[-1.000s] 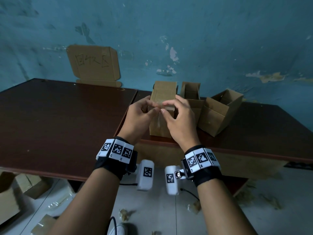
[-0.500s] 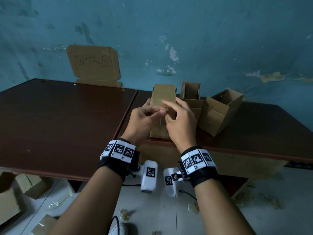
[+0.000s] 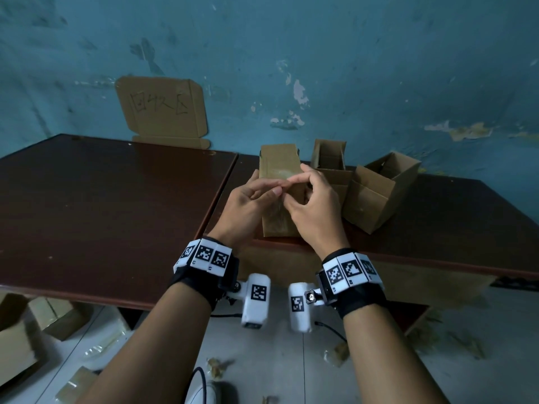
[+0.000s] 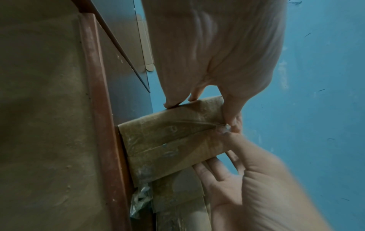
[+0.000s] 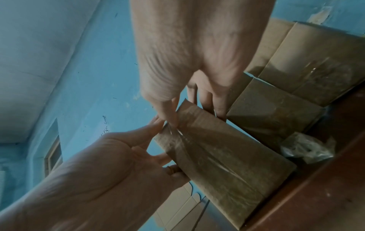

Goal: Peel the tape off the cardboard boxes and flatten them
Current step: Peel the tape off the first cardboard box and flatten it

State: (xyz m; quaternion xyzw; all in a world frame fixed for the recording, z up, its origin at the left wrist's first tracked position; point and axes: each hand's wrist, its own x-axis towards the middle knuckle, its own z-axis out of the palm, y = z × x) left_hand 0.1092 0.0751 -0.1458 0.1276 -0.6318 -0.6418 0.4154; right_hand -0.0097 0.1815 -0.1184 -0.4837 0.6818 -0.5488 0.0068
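- The person is standing at the dark brown wooden table (image 3: 116, 199), working on a tall, narrow, brown cardboard box (image 3: 278, 170) that is standing upright at the table's near edge.
- The left hand (image 3: 248, 208) is wrapping round the box's left side, with its thumb and forefinger meeting at the front face, where a strip of clear, glossy packing tape (image 4: 197, 123) is lifting into a thin ridge.
- The right hand (image 3: 315, 211) is curling over the right side of the box, and its fingertips (image 4: 227, 115) are pinching the same loose end of tape; in the left wrist view the tape is bunching into a small wad just there.
- So both hands are gripping: the left seems to be steadying the box while sharing the pinch, and the right is holding the tape end.
- To my eye the peel has only started; most of the strip is lying flat along the seam.
- Doing it well probably means pulling low and steadily along the seam, since thin tape like this looks ready to tear or split lengthwise.
- The left hand should be pressing the box down against the table, because the light box will likely lift with the pull.
- Two open brown cardboard boxes (image 3: 379, 193) are waiting just to the right, close enough to get knocked.
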